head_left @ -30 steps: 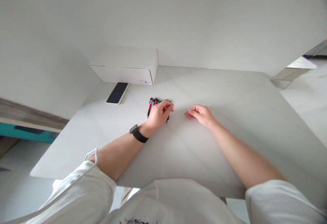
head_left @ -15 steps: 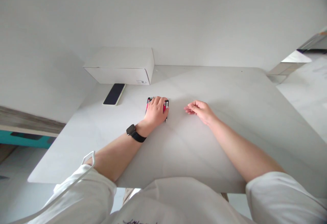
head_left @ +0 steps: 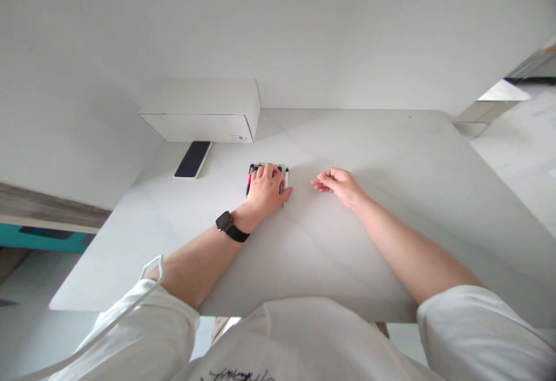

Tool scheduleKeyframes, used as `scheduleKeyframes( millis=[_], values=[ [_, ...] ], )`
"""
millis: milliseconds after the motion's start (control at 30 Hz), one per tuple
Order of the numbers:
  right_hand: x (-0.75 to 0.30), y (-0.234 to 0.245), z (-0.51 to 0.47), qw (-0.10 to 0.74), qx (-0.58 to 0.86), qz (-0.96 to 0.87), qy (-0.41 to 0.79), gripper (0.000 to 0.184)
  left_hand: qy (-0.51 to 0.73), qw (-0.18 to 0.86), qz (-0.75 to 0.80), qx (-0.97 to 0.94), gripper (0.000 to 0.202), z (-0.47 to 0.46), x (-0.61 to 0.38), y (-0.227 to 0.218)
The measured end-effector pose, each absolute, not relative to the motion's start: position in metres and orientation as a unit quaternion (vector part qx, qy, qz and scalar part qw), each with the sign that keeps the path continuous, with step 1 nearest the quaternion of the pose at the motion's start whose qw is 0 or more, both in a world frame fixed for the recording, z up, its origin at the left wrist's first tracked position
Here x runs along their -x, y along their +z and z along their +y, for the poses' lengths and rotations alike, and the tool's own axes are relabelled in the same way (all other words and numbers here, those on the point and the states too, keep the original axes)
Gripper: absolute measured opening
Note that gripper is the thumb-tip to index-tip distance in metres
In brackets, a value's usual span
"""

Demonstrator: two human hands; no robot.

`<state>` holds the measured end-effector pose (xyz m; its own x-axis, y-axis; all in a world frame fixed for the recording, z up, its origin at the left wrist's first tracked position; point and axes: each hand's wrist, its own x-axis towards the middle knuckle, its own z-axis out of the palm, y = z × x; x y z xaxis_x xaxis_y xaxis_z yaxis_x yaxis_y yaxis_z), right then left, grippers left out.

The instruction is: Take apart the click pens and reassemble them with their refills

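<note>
My left hand [head_left: 266, 191] lies over several pens on the table, its fingers draped across them and its thumb spread to the right. A red and black pen [head_left: 249, 179] shows at the left of the row. At the right edge, a white pen with a black tip [head_left: 286, 173] passes beneath the thumb. My palm and fingers hide most of the other pens. Off to the right, my right hand [head_left: 341, 186] rests on its side, fingers loosely bent and partly apart, with nothing visible in it.
A white box [head_left: 197, 128] stands against the wall at the back left of the white table [head_left: 417, 172]. In front of it lies a phone [head_left: 193, 160], dark screen up. A black watch [head_left: 224, 221] is on my left wrist.
My left thumb has swung outward to the right and the pens show more spread out, with the white pen now visible at the right edge. My right hand has hardly moved.
</note>
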<state>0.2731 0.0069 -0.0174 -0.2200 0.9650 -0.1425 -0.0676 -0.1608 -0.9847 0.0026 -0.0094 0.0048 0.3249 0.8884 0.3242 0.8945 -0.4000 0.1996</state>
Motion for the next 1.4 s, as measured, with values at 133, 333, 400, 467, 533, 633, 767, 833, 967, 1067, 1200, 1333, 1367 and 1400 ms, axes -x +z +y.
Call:
scheduleKeyframes(
  millis=[133,333,400,467,533,633,767,833,967,1067,1200,1333,1367,1400],
  values=[
    [-0.272,-0.016,0.007,0.429,0.442,-0.491,0.616,0.048,-0.187,-0.008,-0.531,0.826,0.024,-0.013,-0.007,0.004],
    [-0.273,-0.018,0.009,0.469,0.454,-0.493,0.575,0.048,-0.240,-0.028,-0.513,0.824,0.021,-0.010,-0.009,0.001],
    [-0.274,-0.019,0.010,0.480,0.473,-0.493,0.550,0.047,-0.275,-0.031,-0.508,0.816,0.019,-0.009,-0.009,0.003],
    [-0.275,-0.018,0.012,0.492,0.480,-0.487,0.539,0.046,-0.302,-0.037,-0.501,0.810,0.016,-0.008,-0.009,0.005],
    [-0.277,-0.016,0.012,0.496,0.468,-0.486,0.547,0.045,-0.312,-0.048,-0.491,0.812,0.016,-0.009,-0.009,0.008],
    [-0.279,-0.015,0.012,0.494,0.466,-0.498,0.540,0.045,-0.305,-0.072,-0.483,0.817,0.020,-0.011,-0.009,0.011],
    [-0.284,-0.017,0.014,0.496,0.538,-0.516,0.445,0.052,-0.303,-0.089,-0.488,0.814,0.023,-0.011,-0.008,0.010],
    [-0.284,-0.017,0.015,0.518,0.538,-0.528,0.405,0.049,-0.304,-0.089,-0.489,0.813,0.022,-0.010,-0.008,0.010],
    [-0.279,-0.009,0.010,0.523,0.488,-0.573,0.400,0.061,-0.293,-0.085,-0.485,0.820,0.020,-0.009,-0.007,0.010],
    [-0.272,-0.004,0.001,0.472,0.465,-0.607,0.438,0.050,-0.281,-0.080,-0.483,0.825,0.019,-0.009,-0.007,0.009],
    [-0.267,-0.004,-0.006,0.446,0.463,-0.619,0.452,0.044,-0.275,-0.070,-0.479,0.831,0.019,-0.010,-0.007,0.008],
    [-0.266,-0.004,-0.007,0.439,0.467,-0.611,0.465,0.040,-0.268,-0.067,-0.477,0.835,0.020,-0.011,-0.008,0.009],
    [-0.266,-0.004,-0.007,0.435,0.467,-0.613,0.466,0.039,-0.266,-0.067,-0.474,0.837,0.020,-0.012,-0.008,0.010],
    [-0.266,-0.003,-0.007,0.431,0.468,-0.616,0.465,0.038,-0.265,-0.066,-0.472,0.838,0.021,-0.012,-0.008,0.010]
  ],
)
